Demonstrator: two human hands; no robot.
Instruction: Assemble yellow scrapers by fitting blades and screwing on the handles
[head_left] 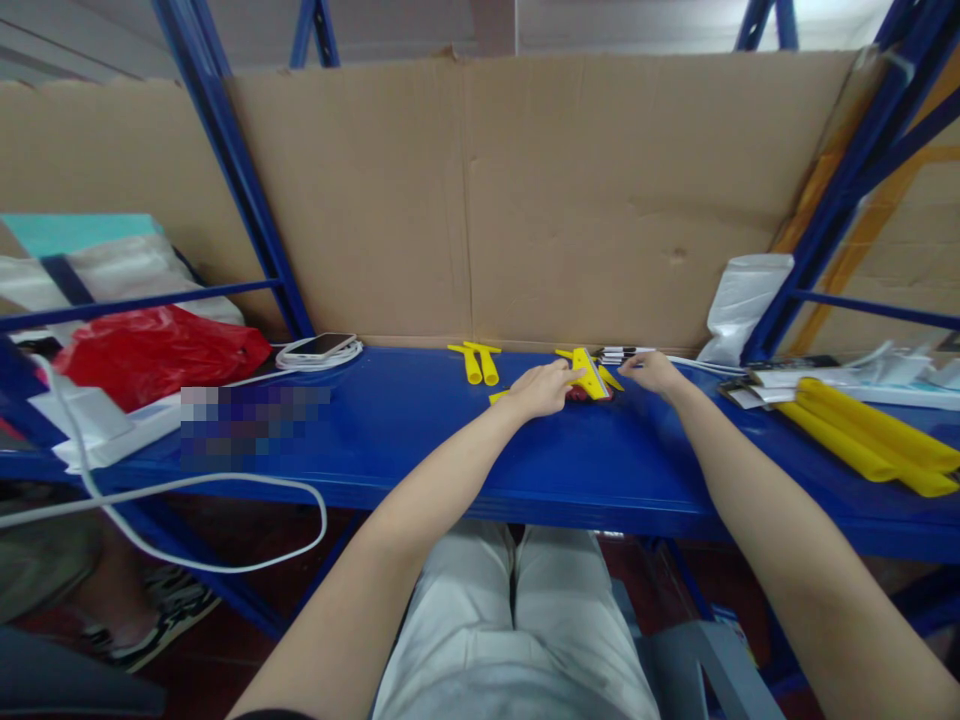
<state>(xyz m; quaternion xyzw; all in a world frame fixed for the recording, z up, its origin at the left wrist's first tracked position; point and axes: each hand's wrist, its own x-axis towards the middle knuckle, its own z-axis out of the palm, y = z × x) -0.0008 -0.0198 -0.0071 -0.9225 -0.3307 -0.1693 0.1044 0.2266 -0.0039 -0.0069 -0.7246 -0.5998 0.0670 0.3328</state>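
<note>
My left hand (541,389) is closed on a yellow scraper (591,376), its fingers at the wide head. The scraper is tilted, with a dark strip along its right edge. Just right of it, my right hand (652,371) has its fingers drawn together; what they pinch, if anything, is too small to make out. More yellow pieces and something dark red lie beneath the held scraper, partly hidden. To the left, two yellow T-shaped scrapers (481,366) with round handles lie side by side on the blue table (405,420).
Black-and-white markers (627,353) lie behind my hands. Yellow tubes or rolled sheets (862,430) rest at right, near a white bag (746,305). A phone (322,346) sits on coiled white cable at left, near a red bag (165,350) and white power strip (124,440). Cardboard (562,200) stands behind.
</note>
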